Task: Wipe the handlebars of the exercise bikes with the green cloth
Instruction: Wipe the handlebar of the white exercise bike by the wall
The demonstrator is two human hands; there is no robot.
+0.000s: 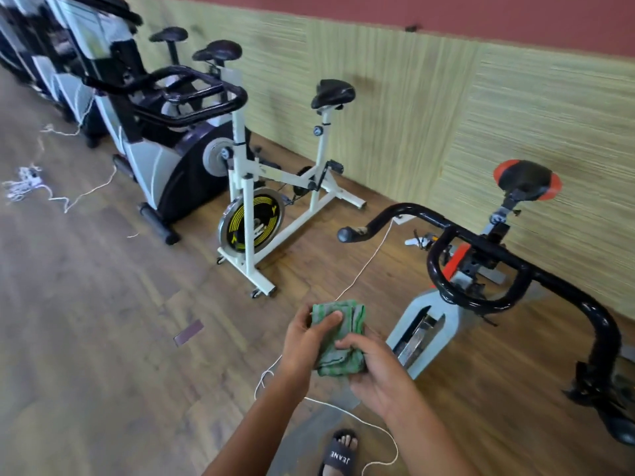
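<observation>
At the feet: a foot in a black slide sandal [338, 453], its strap printed "JEANE" in white; a white cord [364, 422] loops across the floor beside it.
Hands: the left hand [302, 338] and right hand [376, 371] both curl round the green cloth, thumbs pressed on top.
Green cloth [342, 333]: folded into a pad, green with grey stripes, held in the air between the two hands, left of the nearest handlebars and touching no bike.
Nearest exercise bike [426, 324]: on the right, with a grey frame, black curved handlebars [481, 255] that have a loop at the middle, and a black saddle [527, 182] with orange ends.
White spin bike [319, 159]: further left, with a black saddle and a flywheel [251, 219] with yellow rings; its markings are too blurred to read.
Grey-and-black upright bike [171, 173]: just behind the white one, against the same wall.
Floor [103, 304]: brown wood-pattern planks, with a tangle of white cord at the far left.
Wall [446, 97]: pale green woven-look panels below a dull red band.
</observation>
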